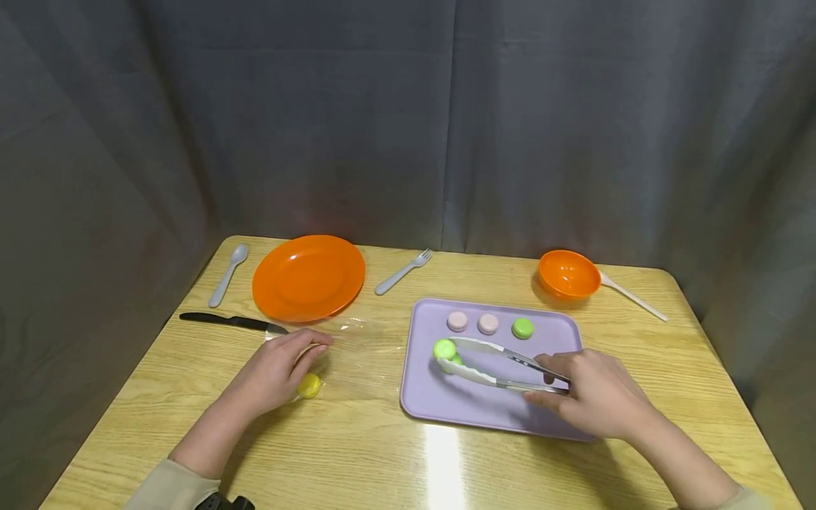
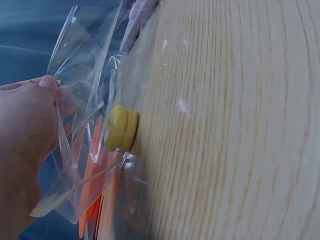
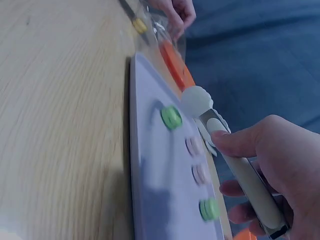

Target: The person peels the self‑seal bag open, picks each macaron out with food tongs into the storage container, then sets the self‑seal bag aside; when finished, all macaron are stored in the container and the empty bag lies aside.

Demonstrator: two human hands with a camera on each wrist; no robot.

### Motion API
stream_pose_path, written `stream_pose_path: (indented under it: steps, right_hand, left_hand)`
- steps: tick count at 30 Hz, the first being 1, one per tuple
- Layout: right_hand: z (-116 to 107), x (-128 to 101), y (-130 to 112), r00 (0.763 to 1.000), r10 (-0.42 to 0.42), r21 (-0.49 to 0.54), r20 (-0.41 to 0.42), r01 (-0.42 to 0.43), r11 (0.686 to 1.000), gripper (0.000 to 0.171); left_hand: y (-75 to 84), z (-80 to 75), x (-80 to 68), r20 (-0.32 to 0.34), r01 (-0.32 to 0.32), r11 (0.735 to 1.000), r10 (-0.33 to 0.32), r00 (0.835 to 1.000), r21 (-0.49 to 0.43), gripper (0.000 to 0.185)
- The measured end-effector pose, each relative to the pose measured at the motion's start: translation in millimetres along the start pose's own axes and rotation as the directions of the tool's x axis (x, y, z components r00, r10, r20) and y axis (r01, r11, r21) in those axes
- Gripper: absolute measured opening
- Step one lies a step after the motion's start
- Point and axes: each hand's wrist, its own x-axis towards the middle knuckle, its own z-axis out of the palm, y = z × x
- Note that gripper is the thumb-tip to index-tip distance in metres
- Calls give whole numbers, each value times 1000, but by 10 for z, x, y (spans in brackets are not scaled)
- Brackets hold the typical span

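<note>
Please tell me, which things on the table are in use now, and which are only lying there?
In use:
right hand
tongs
green macaron
purple tray
left hand
clear bag
yellow macaron

Lying about:
orange plate
knife
spoon
fork
orange bowl

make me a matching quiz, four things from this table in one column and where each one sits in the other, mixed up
Things:
1. yellow macaron
2. pink macarons
3. tongs
4. knife

Places:
A. in the right hand
B. on the purple tray, far edge
C. inside the clear bag, by the left hand
D. on the table, near the orange plate

Pairs: 1-C, 2-B, 3-A, 4-D
</note>
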Motion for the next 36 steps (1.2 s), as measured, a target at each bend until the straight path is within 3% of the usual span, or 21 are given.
stream_pose_path:
  steps: [6, 15, 22, 28, 36]
  right_hand:
    - [-57, -226, 204, 997, 81, -29, 1, -81, 996, 44]
    - [-5, -444, 380, 994, 113, -51, -5, -113, 992, 26]
    - [13, -485, 410, 990, 138, -44, 11, -138, 990, 36]
    - [-23, -364, 319, 998, 36, -13, -57, -37, 999, 33]
    - [103, 56, 7, 997, -72, 33, -21, 73, 997, 29]
  left_hand:
    - [-6, 12, 4, -1, -7, 1000, 7, 1000, 2, 15]
    - [14, 13, 19, 9, 2, 1000, -2, 1000, 0, 16]
    - [6, 5, 12, 3, -7, 1000, 7, 1000, 3, 16]
    - [11, -10, 6, 1, -12, 1000, 12, 1000, 3, 15]
    - [28, -27, 2, 7, 8, 1000, -7, 1000, -13, 15]
